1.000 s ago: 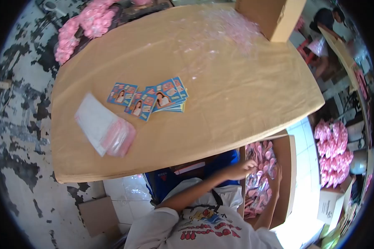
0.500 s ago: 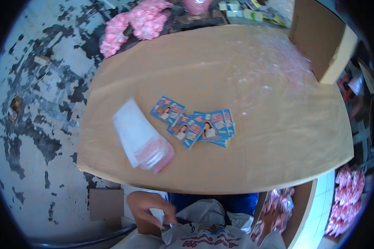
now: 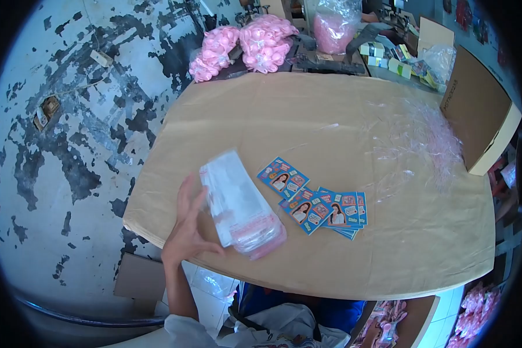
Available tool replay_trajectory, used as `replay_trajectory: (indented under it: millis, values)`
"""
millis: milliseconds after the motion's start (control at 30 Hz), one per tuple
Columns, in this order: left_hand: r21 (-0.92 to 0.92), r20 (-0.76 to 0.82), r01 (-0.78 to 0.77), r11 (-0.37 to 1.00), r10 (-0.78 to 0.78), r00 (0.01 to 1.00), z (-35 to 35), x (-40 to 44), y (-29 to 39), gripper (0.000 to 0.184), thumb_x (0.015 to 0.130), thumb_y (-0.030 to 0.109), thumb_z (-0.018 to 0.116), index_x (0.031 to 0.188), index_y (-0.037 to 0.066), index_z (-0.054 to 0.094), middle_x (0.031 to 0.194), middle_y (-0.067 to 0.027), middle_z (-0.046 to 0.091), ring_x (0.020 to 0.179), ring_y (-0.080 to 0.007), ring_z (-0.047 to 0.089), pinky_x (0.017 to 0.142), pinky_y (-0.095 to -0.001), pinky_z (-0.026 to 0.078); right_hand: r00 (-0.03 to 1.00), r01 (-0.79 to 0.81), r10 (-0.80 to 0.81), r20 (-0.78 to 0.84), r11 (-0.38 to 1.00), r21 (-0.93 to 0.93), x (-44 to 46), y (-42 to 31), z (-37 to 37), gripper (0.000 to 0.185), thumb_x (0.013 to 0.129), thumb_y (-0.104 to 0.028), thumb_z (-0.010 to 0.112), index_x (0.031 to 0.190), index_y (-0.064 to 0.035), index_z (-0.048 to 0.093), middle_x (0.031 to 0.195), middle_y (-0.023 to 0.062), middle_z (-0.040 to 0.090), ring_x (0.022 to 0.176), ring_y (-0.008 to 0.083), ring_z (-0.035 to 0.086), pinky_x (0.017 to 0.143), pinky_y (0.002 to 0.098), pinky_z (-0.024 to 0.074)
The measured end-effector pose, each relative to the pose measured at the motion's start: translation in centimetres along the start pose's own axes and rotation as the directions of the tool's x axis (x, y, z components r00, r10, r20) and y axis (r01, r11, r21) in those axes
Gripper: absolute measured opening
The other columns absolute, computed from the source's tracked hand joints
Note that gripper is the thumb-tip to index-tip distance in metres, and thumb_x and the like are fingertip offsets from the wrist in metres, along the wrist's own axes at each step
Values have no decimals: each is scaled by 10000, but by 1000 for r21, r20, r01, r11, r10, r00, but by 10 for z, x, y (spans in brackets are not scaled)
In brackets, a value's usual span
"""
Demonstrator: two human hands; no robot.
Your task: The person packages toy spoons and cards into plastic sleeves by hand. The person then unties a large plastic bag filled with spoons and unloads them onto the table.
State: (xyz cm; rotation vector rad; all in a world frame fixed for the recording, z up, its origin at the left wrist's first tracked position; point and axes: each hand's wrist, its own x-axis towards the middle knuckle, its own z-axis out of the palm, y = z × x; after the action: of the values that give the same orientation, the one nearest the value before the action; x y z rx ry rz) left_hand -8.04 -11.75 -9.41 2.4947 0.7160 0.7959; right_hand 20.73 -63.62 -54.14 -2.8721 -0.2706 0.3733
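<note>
- Stack of plastic sleeves (image 3: 240, 200): it lies flat on the near left part of the table (image 3: 243, 122), slanting, its whitish end away from the person and its crinkled, pink-tinted end towards the table's front edge.
- Left hand (image 3: 187, 226): it is just beside the stack's left side, slightly blurred, with fingers spread and thumb held well away from them, grasping nothing. The thumb points at the stack's near left corner; whether any fingertip touches the plastic, I cannot tell.
- Right hand: out of sight, so the state of its fingers cannot be told.
- Printed cards (image 3: 304, 211): blue, with a picture of a person on them, overlapping in a loose fan to the right of the stack, well apart from the left hand.
- Table: covered in brown paper. On its far right part, shiny plastic scraps (image 3: 429, 139) lie scattered beside an upright cardboard box (image 3: 475, 110).
- Beyond the far edge: bunched pink bundles (image 3: 267, 43) at the left, a clear bag with pink contents (image 3: 333, 35) near the middle, and small packets (image 3: 397, 61) further right.
- Below the near right edge: a carton (image 3: 416, 319) holding pink pieces (image 3: 387, 325) in clear wrap.
- Left side: a wall (image 3: 87, 145) with peeling paint.
</note>
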Motion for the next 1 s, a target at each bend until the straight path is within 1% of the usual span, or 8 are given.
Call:
replay_trajectory:
  millis: [167,333,467,533,600,733,867,1000]
  values:
    - [276,425,-138,951,8,905,6,29,3,1080,530,483,896,1457,169,442,1591,-239,162,1474,-454,101,1181,-593,23,992,-57,64,-110,996,68,6,12,-26,397,960,-375,568,1131,-21,623,1144,219,589,997,353,576,887,488,476]
    - [329,444,-119,937,-43,895,6,25,18,1146,589,667,780,1510,162,323,1604,-234,86,1463,-499,37,1141,-671,-20,855,-115,224,-468,962,249,12,58,-106,376,984,-362,558,1057,-10,668,1064,200,645,915,325,626,833,469,518]
    - [302,447,-154,941,3,895,-11,37,16,1033,789,697,631,1542,119,224,1592,-278,48,1462,-504,26,1139,-664,-26,467,84,270,-842,934,346,52,62,-255,379,999,-354,552,1013,-3,694,1017,190,678,865,308,655,801,458,543]
    - [296,324,-153,943,51,945,-28,74,13,982,835,648,620,1539,92,219,1584,-287,83,1468,-489,34,1156,-630,-12,-5,365,10,-1000,931,7,46,-46,-381,371,1004,-328,527,971,3,692,849,143,683,724,252,642,669,367,535]
    - [275,180,-130,953,82,980,-43,124,3,928,852,553,655,1520,56,246,1564,-287,161,1468,-466,83,1176,-577,37,350,600,207,-914,700,388,88,-46,-422,490,960,-335,570,1348,-36,547,1429,201,480,1297,342,481,1091,460,373]
    - [243,-57,-115,963,132,990,-27,302,-100,801,816,435,736,1404,5,404,1436,-300,378,1369,-452,312,1154,-482,234,451,808,-176,-875,496,317,80,-241,-442,175,1028,-172,491,1055,-28,588,861,-13,517,710,72,425,635,221,339]
    - [359,-300,198,912,-88,950,10,416,-126,825,776,487,765,1373,5,463,1410,-333,388,1342,-460,353,1132,-479,285,372,920,-678,-634,361,154,68,-337,-427,199,908,-203,622,839,-16,611,587,40,502,469,110,434,457,260,318]
    - [452,-212,203,869,-117,970,48,508,-168,822,794,509,749,1333,-55,487,1275,-325,519,1276,-475,434,1079,-492,352,331,903,-679,-655,429,12,72,-327,-410,48,800,-79,668,757,-70,648,546,41,562,404,137,478,434,279,361]
